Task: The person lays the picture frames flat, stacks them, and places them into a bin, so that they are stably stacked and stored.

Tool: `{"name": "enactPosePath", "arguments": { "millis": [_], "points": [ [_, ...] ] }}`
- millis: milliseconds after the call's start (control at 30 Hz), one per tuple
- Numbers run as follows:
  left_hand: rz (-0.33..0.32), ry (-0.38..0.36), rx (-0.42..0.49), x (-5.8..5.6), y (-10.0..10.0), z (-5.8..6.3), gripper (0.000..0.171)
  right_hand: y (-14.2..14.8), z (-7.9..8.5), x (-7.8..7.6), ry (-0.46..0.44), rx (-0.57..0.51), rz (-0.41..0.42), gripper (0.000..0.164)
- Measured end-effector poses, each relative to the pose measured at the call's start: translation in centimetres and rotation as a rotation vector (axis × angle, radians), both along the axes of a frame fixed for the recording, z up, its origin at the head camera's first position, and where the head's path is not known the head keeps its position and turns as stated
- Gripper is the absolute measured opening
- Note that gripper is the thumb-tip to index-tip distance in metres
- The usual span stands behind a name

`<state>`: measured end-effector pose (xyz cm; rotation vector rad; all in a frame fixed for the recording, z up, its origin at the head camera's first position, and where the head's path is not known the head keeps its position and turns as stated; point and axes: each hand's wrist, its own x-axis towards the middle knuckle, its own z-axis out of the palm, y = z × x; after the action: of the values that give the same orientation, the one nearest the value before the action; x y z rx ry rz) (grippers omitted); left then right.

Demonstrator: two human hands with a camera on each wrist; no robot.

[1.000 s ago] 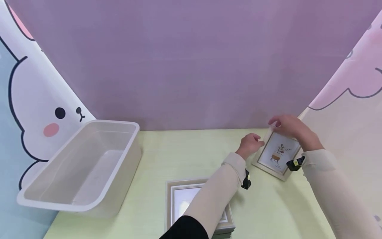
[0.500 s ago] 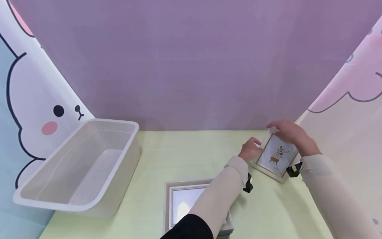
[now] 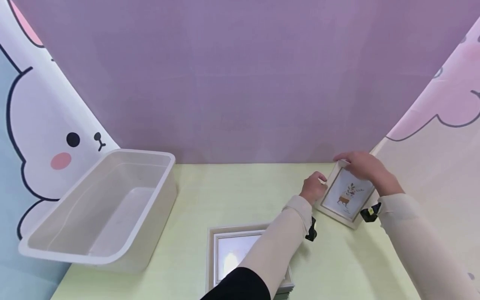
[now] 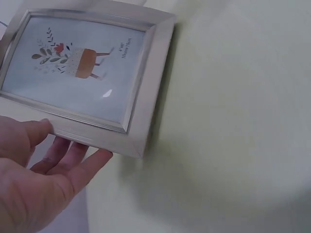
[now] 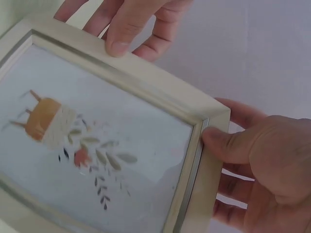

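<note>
A cream picture frame [image 3: 346, 196] with a potted-plant print stands tilted back at the right rear of the table. My left hand [image 3: 313, 187] grips its left side, thumb on the front and fingers behind, as the left wrist view shows. At the top edge my right hand [image 3: 363, 168] holds it, and in the right wrist view the thumb [image 5: 218, 141] presses on the front border with the other fingers behind. The frame's lower edge is right at the tabletop. Under my left forearm lies a stack of similar picture frames [image 3: 234, 250], partly hidden by the sleeve.
A large white plastic tub [image 3: 153, 208] stands on the left of the pale green table [image 3: 210, 191]. A purple backdrop [image 3: 240, 83] rises behind the table's far edge, and printed panels [image 3: 442, 175] close in both sides.
My right hand has shifted slightly left and down along the top of the picture frame. The left hand has closed in on its side, and the picture frame has moved very little.
</note>
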<state>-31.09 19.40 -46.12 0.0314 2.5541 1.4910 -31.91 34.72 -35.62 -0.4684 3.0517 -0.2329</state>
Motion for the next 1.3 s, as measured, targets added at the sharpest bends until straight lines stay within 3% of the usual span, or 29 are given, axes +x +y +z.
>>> {"name": "enactPosePath", "arguments": {
  "millis": [133, 300, 533, 733, 900, 1300],
  "points": [
    [-0.031, 0.022, -0.05, -0.5, -0.8, 1.0, 0.006, 0.2, 0.6, -0.2, 0.04, -0.026, 0.029, 0.04],
    [-0.07, 0.033, -0.045, -0.8, -1.4, 2.0, 0.006, 0.1, 1.8, 0.0, 0.074, -0.033, 0.043, 0.04],
    [-0.105, 0.131, -0.072, -1.2, -1.7, 2.9, 0.012, 0.2, 2.6, 0.7, 0.111, -0.066, 0.008, 0.039],
    [-0.132, 0.153, -0.137, -1.5, -2.9, 3.8, 0.013, 0.4, 2.2, 1.5, 0.196, -0.153, 0.062, 0.036],
    [-0.184, 0.183, -0.213, -1.4, -4.4, 4.9, 0.014, 0.1, 1.8, 2.2, 0.228, -0.238, 0.053, 0.037],
    [-0.285, 0.317, -0.421, -1.9, -9.0, 6.5, 0.019, -2.2, -0.6, 2.4, 0.151, -0.441, -0.012, 0.038]
  ]
}}
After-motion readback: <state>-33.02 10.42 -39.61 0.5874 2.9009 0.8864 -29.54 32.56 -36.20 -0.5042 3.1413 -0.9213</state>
